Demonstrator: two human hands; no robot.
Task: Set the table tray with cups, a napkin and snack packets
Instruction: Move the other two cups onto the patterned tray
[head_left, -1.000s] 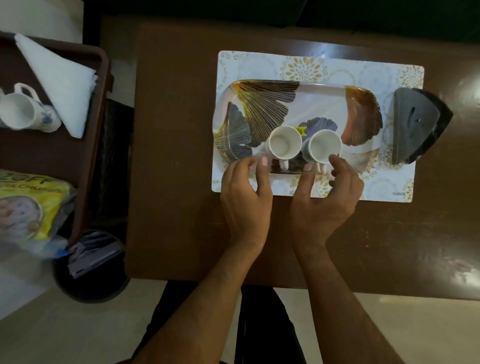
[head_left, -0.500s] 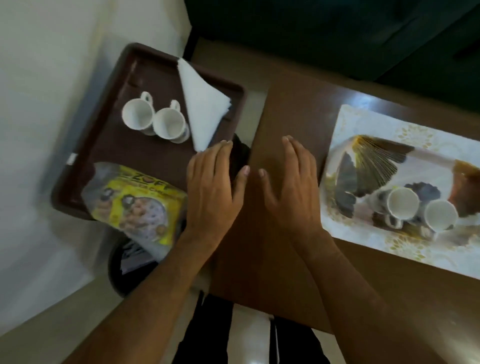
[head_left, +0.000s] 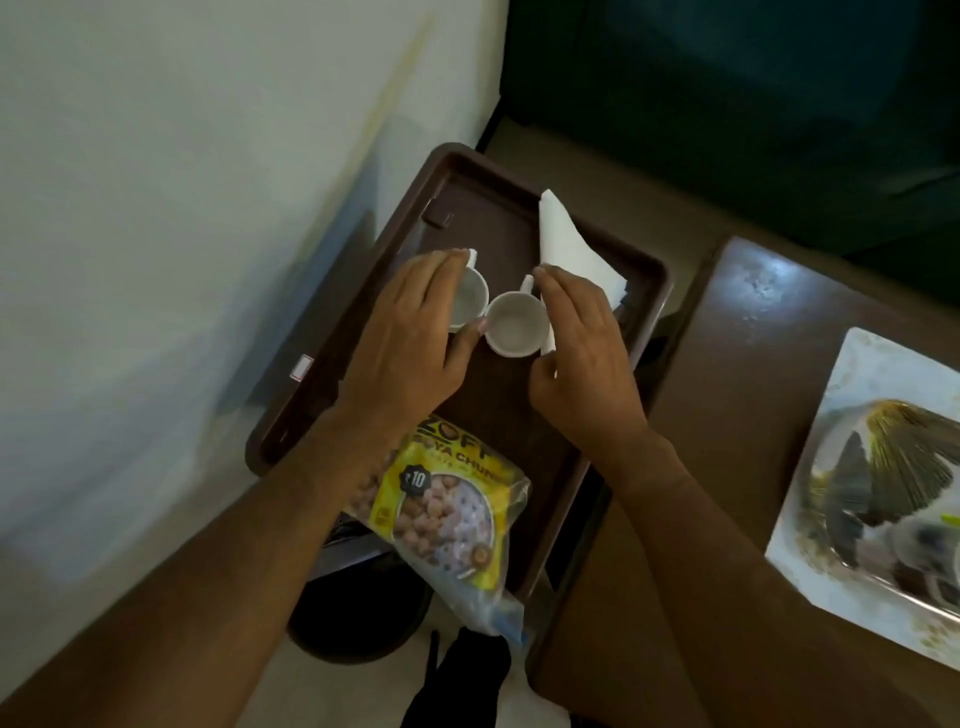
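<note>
Two white cups stand side by side on the brown tray (head_left: 493, 218). My left hand (head_left: 410, 338) wraps the left cup (head_left: 474, 299), fingers at its handle, thumb at its near side. My right hand (head_left: 587, 358) curls around the right cup (head_left: 517, 326), index fingertip on the handle. A folded white napkin (head_left: 569, 244) lies just behind my right hand. A yellow snack packet (head_left: 441, 501) lies at the brown tray's near end, partly under my left forearm. The leaf-patterned serving tray (head_left: 888, 462) sits at the far right on a placemat (head_left: 852, 374).
The brown tray is left of the dark wooden table (head_left: 727, 374), with a narrow gap between them. A pale wall runs along the left. A dark round bin (head_left: 353, 618) stands on the floor beneath the tray's near end.
The view has swung left from the serving tray. Both hands left the two cups set there, crossed the table edge and now close around the two cups on the brown tray.
</note>
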